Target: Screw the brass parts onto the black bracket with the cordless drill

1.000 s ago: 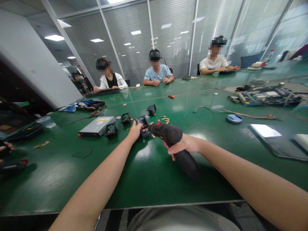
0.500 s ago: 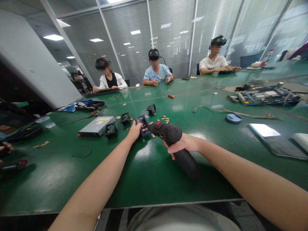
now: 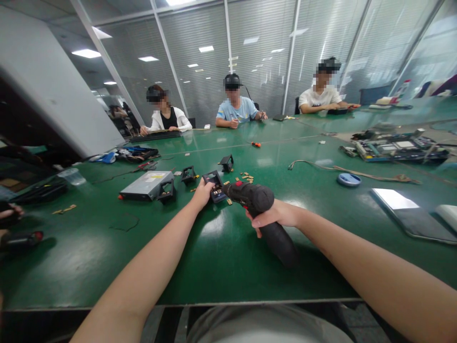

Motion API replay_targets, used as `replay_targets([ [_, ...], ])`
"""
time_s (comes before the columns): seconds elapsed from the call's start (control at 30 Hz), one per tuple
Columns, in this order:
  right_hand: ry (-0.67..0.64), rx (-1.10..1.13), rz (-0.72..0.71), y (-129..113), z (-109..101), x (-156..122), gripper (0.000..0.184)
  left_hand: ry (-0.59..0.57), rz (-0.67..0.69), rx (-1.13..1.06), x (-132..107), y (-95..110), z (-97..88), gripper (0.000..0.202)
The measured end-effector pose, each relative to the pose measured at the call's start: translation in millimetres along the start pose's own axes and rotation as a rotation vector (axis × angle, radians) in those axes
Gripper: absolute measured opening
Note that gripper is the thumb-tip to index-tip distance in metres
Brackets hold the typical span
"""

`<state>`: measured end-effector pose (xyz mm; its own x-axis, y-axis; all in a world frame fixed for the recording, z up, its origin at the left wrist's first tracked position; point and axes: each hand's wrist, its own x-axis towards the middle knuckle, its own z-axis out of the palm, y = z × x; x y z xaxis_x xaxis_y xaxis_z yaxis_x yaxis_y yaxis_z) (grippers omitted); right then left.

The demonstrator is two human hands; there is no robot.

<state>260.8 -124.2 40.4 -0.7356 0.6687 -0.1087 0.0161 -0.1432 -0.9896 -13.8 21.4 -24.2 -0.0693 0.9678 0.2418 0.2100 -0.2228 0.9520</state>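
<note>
Green tabletop (image 3: 221,267), glossy, carries everything. My right hand (image 3: 273,216) has its grip closed round the handle of a black electric screwdriver (image 3: 257,199). The tool is tilted, handle butt toward me and low, nose pointing away and left, with a red switch on top of the body. The nose sits at a small black frame (image 3: 214,183); I can't tell whether the bit touches it. My left hand (image 3: 203,193) has its grip closed on the near-left edge of that frame, holding it down on the tabletop just left of the tool's nose. Small gold parts (image 3: 246,177) are scattered just behind the frame, and a few lie inside it. Three more black brackets stand near: one (image 3: 188,175) left of the frame, one (image 3: 226,163) behind it, one (image 3: 167,190) against a flat silver drive (image 3: 146,185) further left. On the right, well apart, are a blue round lid (image 3: 349,179), a loose cable (image 3: 321,165), circuit boards (image 3: 396,145) and a flat grey panel (image 3: 407,209). A small orange screwdriver (image 3: 254,144) lies mid-tabletop. Three people sit along the far edge. At far left is another person's hand (image 3: 10,212), with a red-tipped tool (image 3: 19,238) below it.
</note>
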Motion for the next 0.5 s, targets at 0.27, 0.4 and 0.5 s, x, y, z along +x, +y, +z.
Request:
replay_targets([
  [0.27,0.007,-0.001,-0.003,0.3,0.4,0.3,0.042,-0.002,-0.038,-0.049,0.3,0.1,0.2,0.027],
  [0.4,0.007,-0.004,-0.004,0.6,0.5,0.1,0.042,0.003,-0.045,-0.045,-0.8,1.1,0.3,0.029],
  [0.5,-0.003,-0.019,-0.009,0.5,0.5,0.3,0.041,0.009,-0.052,-0.033,-1.6,2.6,0.1,0.029],
])
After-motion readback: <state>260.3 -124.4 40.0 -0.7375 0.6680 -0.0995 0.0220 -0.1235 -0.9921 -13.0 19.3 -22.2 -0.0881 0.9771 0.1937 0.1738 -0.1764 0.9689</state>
